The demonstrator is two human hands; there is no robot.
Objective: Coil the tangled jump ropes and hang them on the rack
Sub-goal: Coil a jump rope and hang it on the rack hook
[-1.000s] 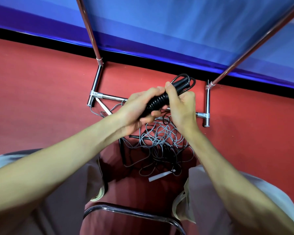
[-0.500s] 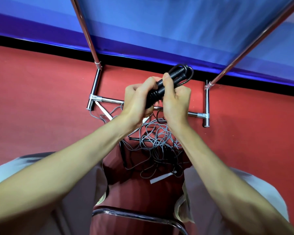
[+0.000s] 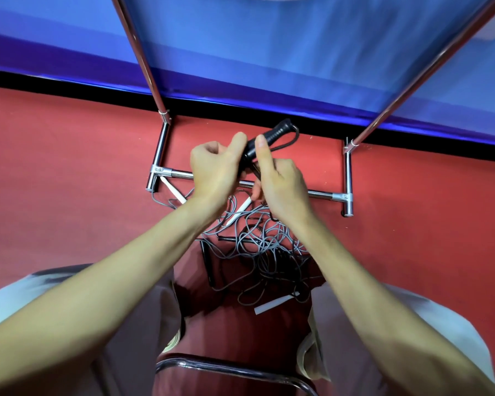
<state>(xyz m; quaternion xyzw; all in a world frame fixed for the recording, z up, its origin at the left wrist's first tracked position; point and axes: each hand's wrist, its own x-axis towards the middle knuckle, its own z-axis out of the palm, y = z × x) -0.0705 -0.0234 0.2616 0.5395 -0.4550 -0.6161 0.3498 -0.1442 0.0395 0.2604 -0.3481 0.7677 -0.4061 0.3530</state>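
Left hand (image 3: 215, 170) sits over the chrome rack (image 3: 330, 195) base bar, fingers curled tight, thumb up against the lower end of the black handles (image 3: 265, 140), gripping them. Right hand (image 3: 280, 178) just beside it, touching, thumb pressed on the handles' side and fingers curled under, so its grip is closed on the same bundle; the handles tilt up and right, with a thin black cord loop (image 3: 290, 141) at their top. Below both wrists the tangled ropes (image 3: 260, 244), grey and black, lie heaped on the red floor (image 3: 69, 181), white handles (image 3: 272, 305) among them.
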